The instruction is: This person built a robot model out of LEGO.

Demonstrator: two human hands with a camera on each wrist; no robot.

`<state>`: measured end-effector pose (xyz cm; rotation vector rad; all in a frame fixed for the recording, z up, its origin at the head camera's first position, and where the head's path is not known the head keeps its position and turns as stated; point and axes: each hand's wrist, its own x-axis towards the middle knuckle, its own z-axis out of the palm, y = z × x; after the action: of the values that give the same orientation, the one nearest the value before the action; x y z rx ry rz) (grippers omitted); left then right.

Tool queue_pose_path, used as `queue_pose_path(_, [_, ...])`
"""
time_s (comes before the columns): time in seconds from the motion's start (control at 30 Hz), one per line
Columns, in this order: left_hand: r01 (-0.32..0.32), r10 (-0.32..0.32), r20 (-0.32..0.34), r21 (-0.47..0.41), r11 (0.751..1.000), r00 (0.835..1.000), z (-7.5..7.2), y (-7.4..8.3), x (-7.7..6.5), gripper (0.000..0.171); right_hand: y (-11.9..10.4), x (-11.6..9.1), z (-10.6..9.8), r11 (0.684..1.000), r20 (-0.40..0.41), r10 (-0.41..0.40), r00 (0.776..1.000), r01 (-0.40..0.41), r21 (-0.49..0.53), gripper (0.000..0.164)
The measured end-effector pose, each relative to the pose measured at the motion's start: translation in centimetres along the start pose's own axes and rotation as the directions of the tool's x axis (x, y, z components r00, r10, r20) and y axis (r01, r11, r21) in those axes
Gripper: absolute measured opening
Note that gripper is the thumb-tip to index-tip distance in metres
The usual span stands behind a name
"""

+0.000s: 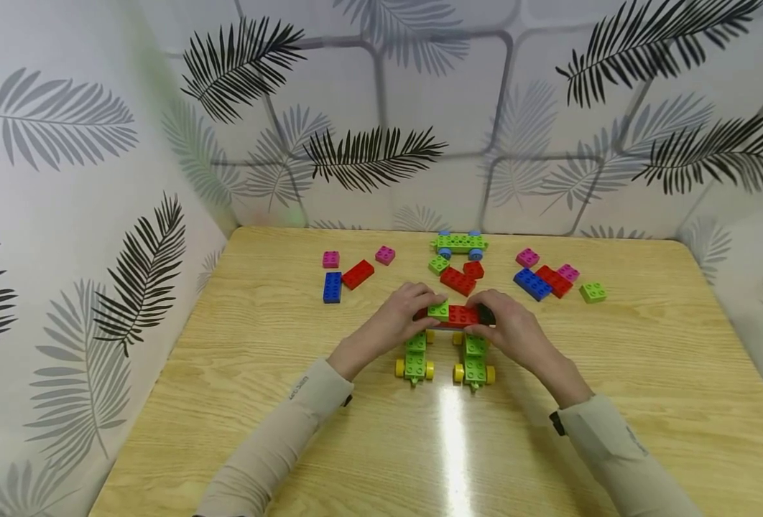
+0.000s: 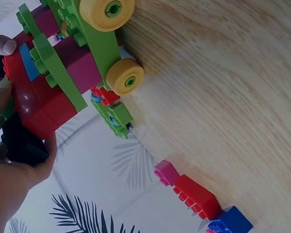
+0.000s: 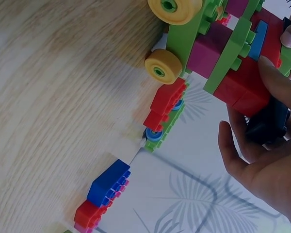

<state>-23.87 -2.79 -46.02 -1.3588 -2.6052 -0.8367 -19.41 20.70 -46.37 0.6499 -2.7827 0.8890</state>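
A toy-brick structure stands on two green wheeled bases point(image 1: 416, 365) with yellow wheels point(image 2: 125, 76). Purple bricks point(image 2: 77, 63) and green plates point(image 3: 231, 56) rise above the bases. Across them lies a layer of red bricks point(image 1: 460, 316), with a blue brick point(image 3: 258, 41) between. On top, a light green brick point(image 1: 438, 311) sits beside my left fingers. My left hand point(image 1: 402, 314) grips the structure's left end, around a black brick point(image 2: 22, 141). My right hand point(image 1: 514, 327) holds the right end, where another black brick point(image 3: 269, 124) shows. Some fingertips are hidden behind the bricks.
Behind stands a green wheeled base point(image 1: 460, 243) with blue wheels, near loose red bricks point(image 1: 458, 281). Blue point(image 1: 333, 287), red point(image 1: 358, 274) and pink bricks point(image 1: 385, 255) lie back left. More bricks, including a green brick point(image 1: 593, 292), lie right. A patterned wall point(image 1: 433, 93) borders the table.
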Motion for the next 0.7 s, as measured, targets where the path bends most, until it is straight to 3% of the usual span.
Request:
queue_pose_path(0.17, [0.085,-0.085,0.007,0.034,0.996,0.996,0.07,0.3,0.1,0.04,-0.14,-0.03,0.05,1.0,-0.008,0.006,1.0,-0.006,-0.017,0.036])
queue_pose_path(0.3, [0.126,-0.126,0.03,-0.008,0.992,0.992,-0.02,0.66,0.17,0.04,-0.23,0.03,0.04,1.0,-0.006,0.008,1.0,-0.008,-0.021,0.037])
queue_pose_path(0.47, [0.107,-0.104,0.043,-0.056,0.993,0.994,0.0,0.72,0.17,0.04,-0.25,0.01,0.06,1.0,0.001,0.019,1.0,-0.019,-0.018,0.037])
queue_pose_path(0.7, [0.078,-0.076,0.049,-0.051,0.996,0.996,0.11,0.13,-0.14,0.04,-0.22,0.04,0.14,1.0,0.007,0.027,1.0,-0.027,-0.012,0.037])
